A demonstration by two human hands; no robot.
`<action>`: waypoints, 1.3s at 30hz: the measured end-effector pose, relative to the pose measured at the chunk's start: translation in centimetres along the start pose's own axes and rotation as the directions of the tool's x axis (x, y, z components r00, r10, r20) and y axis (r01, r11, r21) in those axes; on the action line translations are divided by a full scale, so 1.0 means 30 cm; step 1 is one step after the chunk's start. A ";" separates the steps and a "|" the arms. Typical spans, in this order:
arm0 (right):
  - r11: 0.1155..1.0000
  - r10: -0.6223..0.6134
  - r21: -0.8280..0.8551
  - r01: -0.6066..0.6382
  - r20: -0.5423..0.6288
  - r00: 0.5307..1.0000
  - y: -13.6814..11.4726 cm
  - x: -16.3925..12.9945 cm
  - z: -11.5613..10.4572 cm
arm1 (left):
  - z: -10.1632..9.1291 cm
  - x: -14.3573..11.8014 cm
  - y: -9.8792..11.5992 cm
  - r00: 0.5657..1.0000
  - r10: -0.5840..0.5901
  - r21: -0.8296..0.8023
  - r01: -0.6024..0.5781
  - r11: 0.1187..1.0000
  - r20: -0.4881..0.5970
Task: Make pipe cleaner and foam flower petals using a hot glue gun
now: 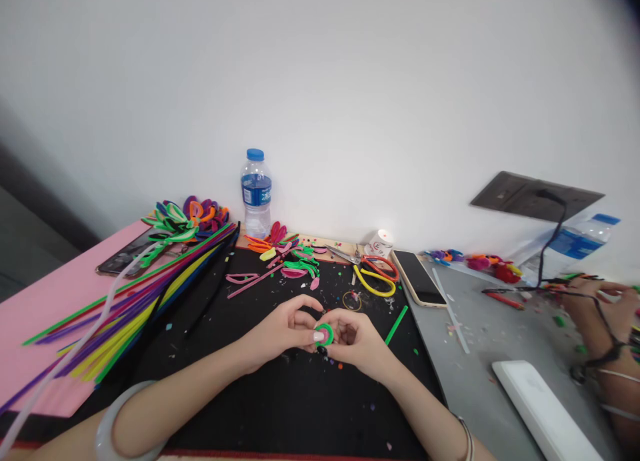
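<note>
Both my hands meet over the black mat (pixel 280 407) and pinch one small piece, a coil of green and pink pipe cleaner (pixel 325 333). My left hand (pixel 285 327) presses it with thumb and forefinger from the left. My right hand (pixel 357 341) grips it from the right, fingers curled. Bits of trimmed pipe cleaner lie scattered on the mat under them.
A bundle of long pipe cleaners (pixel 130 301) fans out at left on pink paper (pixel 45 307). Behind are finished flower shapes (pixel 187 221), a water bottle (pixel 256 193), scissors (pixel 373 266), a phone (pixel 419 278). Another person's hand (pixel 603 307) works at far right.
</note>
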State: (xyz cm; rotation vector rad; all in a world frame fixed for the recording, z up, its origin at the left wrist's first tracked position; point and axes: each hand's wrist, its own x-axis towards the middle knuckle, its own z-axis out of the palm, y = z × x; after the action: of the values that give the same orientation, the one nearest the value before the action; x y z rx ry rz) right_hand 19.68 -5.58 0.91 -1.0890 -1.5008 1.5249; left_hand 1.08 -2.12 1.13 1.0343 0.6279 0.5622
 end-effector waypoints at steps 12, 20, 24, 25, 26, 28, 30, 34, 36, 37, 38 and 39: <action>0.996 0.034 -0.079 -0.034 0.008 0.999 -0.008 0.003 0.002 | -0.006 -0.001 -0.009 0.998 -0.051 -0.001 0.051 0.999 0.034; 0.995 0.021 -0.095 -0.021 0.002 1.000 0.002 0.002 -0.003 | -0.004 -0.004 -0.010 0.996 -0.065 -0.035 0.067 0.997 0.054; 0.994 0.019 -0.104 -0.017 0.015 1.000 0.002 -0.002 -0.006 | 0.003 -0.009 -0.006 0.994 -0.081 -0.062 0.086 0.994 0.073; 0.994 0.022 -0.105 -0.020 0.019 1.000 0.001 -0.003 -0.006 | 0.004 -0.010 -0.005 0.993 -0.086 -0.066 0.091 0.994 0.077; 0.994 0.023 -0.105 -0.021 0.022 0.999 -0.001 -0.003 -0.006 | 0.005 -0.012 -0.004 0.993 -0.089 -0.070 0.094 0.993 0.079; 0.994 0.027 -0.103 -0.025 0.024 0.999 -0.002 -0.004 -0.005 | 0.006 -0.014 -0.003 0.992 -0.093 -0.078 0.099 0.992 0.080; 0.995 0.029 -0.101 -0.026 0.026 0.999 -0.003 -0.003 -0.005 | 0.006 -0.014 -0.002 0.992 -0.097 -0.084 0.104 0.991 0.080; 0.996 0.025 -0.083 -0.022 0.034 0.999 -0.001 0.000 -0.006 | 0.004 -0.013 0.001 0.992 -0.101 -0.100 0.108 0.989 0.077; 0.997 0.023 -0.080 -0.020 0.036 0.999 -0.001 0.000 -0.007 | 0.004 -0.013 0.002 0.992 -0.100 -0.111 0.107 0.988 0.074; 0.996 0.024 -0.083 -0.021 0.036 0.999 -0.001 0.000 -0.008 | 0.003 -0.013 0.002 0.992 -0.100 -0.116 0.108 0.987 0.073; 0.996 0.026 -0.086 -0.023 0.035 0.999 -0.002 -0.001 -0.008 | 0.003 -0.013 0.001 0.992 -0.100 -0.121 0.108 0.987 0.073; 0.996 0.029 -0.091 -0.026 0.036 0.999 -0.002 -0.002 -0.008 | 0.003 -0.013 0.000 0.992 -0.099 -0.125 0.108 0.986 0.074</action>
State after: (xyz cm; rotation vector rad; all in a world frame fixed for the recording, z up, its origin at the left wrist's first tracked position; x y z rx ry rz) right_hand 19.91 -5.55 0.99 -1.1432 -1.5995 1.5162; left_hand 0.87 -2.43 1.25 0.8907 0.5751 0.4684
